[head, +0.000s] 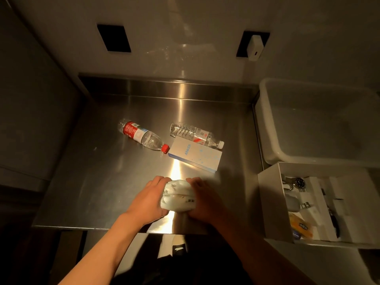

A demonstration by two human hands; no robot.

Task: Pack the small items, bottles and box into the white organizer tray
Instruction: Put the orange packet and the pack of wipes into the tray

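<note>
Steel counter [98, 182], near edge: white tissue pack [178, 196] gripped between left hand [151, 199] and right hand [202, 199], fingers curled round its sides; behind it, red-capped water bottle [143, 135], white-capped bottle [195, 135], Anker box [195, 155]; white organizer tray [271, 202] at right.

Both forearms showing bare, no sleeves; left hand [151, 199] and right hand [202, 199] wearing no gloves; dark clothing showing below.
</note>
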